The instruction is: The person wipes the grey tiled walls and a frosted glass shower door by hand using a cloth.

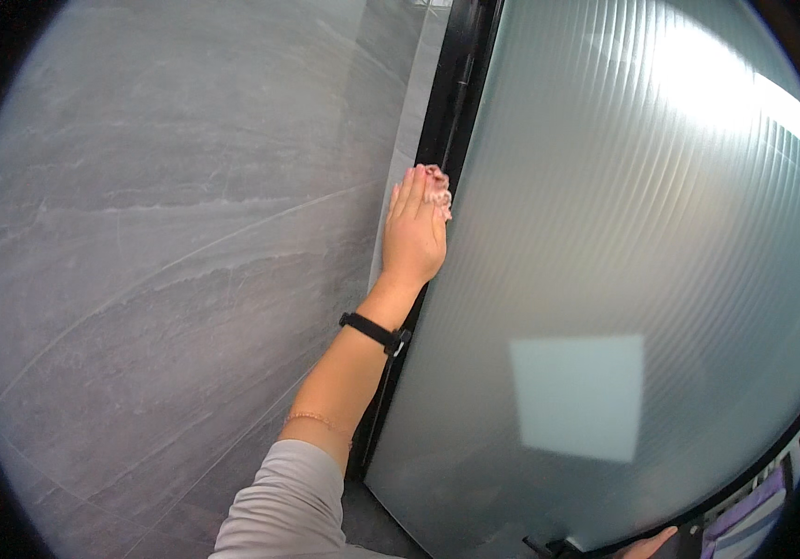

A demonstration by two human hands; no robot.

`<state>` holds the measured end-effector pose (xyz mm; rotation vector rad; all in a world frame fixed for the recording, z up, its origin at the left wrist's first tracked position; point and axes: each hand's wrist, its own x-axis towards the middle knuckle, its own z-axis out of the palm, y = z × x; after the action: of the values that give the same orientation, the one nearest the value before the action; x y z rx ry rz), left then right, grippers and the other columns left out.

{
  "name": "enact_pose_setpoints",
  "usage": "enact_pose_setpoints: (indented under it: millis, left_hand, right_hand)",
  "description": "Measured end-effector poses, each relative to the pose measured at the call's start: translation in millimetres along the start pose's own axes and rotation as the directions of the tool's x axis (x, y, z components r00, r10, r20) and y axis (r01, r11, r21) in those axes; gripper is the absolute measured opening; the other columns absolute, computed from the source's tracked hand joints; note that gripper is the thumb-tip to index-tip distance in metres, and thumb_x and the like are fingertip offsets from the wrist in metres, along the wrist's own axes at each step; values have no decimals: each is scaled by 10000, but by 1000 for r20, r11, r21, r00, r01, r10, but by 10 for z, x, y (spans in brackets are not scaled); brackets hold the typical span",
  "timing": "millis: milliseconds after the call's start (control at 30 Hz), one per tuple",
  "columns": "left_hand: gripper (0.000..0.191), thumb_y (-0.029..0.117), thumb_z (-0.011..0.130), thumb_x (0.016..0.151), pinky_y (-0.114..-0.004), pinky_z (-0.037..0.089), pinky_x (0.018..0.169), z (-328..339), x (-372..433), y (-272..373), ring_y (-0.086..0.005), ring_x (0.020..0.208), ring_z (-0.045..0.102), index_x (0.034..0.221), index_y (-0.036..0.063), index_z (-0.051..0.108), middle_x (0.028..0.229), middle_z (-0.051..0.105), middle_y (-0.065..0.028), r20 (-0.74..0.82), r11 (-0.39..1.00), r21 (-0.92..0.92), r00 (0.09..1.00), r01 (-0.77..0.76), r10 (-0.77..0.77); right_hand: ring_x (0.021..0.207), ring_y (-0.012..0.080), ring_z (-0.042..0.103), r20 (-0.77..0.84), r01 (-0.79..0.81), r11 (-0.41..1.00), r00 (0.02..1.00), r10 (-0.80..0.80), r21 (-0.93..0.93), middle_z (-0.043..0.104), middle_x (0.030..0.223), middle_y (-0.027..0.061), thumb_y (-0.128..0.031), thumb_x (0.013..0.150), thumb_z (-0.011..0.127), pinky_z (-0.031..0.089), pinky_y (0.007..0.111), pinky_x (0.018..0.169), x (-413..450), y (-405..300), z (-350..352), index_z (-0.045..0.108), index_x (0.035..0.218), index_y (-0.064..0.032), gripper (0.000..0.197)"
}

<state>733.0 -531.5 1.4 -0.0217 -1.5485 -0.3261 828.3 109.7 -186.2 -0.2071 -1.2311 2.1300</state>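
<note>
My left hand (414,230) presses a crumpled pink and white cloth (438,192) flat against the black metal frame (466,77) at the hinge side of a ribbed glass door (547,244). Its fingers point up along the frame, and a black band circles the wrist. At the bottom right, only part of my right hand (648,543) shows, beside the door's dark lower-right edge. Whether it grips that edge cannot be seen.
Grey stone-look tiles (183,244) cover the wall to the left. A dark handle-like fitting (547,546) is near the bottom of the glass. A purple and grey striped item (746,517) stands beyond the door at the lower right.
</note>
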Motion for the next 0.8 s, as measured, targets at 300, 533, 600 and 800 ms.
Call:
enact_pose_setpoints:
  millis: [300,533,600,800]
  left_hand:
    - [494,228,421,1082,-541,305,1219,-55,-173,226,-474,1445,415,1449,-96,495,1570,412,-325,-52,998,26,997,50,-49]
    - [594,251,433,1081,-548,242,1245,39,373,550,-460,1498,350,1565,-82,343,1619,376,-275,-26,995,41,995,95,-94]
    - [578,235,433,1082,-552,221,1253,283,798,500,-447,1525,315,1583,-40,345,1642,361,-241,-31,992,124,999,-13,17]
    - [563,165,456,1042,-552,206,1256,1722,2199,-622,-447,1516,332,1568,-24,391,1577,466,-209,-61,998,47,997,-40,43]
  right_hand:
    - [1393,348,446,-25,28,1000,999,-28,-10,456,1550,191,-403,1101,432,332,440,1180,159,184,-557,396,1538,25,613]
    - [1426,344,408,-36,58,997,998,-60,-41,401,1588,187,-454,1095,424,300,438,1201,755,-338,-278,351,1562,27,674]
    - [1435,342,397,-46,63,996,997,-66,-66,386,1598,186,-469,1093,422,291,437,1207,875,-328,-209,338,1569,27,692]
    - [1463,339,365,-24,86,991,996,-88,-99,339,1631,182,-512,1088,415,264,436,1224,1827,13,2042,299,1589,29,747]
